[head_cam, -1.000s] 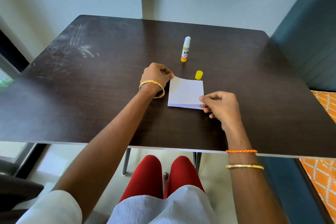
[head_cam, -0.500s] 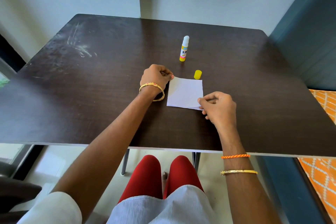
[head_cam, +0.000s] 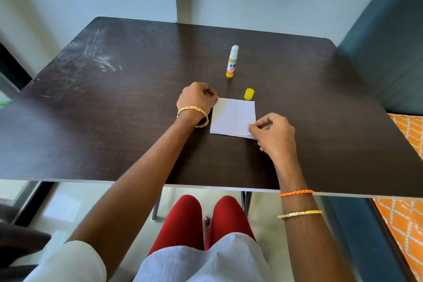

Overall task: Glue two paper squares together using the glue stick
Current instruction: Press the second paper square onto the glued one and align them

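paper squares [head_cam: 232, 118] mid-table [head_cam: 91, 121] | cap [head_cam: 249, 94] just behind | glue stick [head_cam: 232, 62] farther behind

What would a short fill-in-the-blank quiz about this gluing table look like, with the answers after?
1. The glue stick stands upright with its ___ off.
2. The yellow cap lies just beyond the paper squares' far ___ corner.
3. The left hand pinches the paper's far ___ corner; the right hand holds the opposite one.
Answers: cap; right; left.
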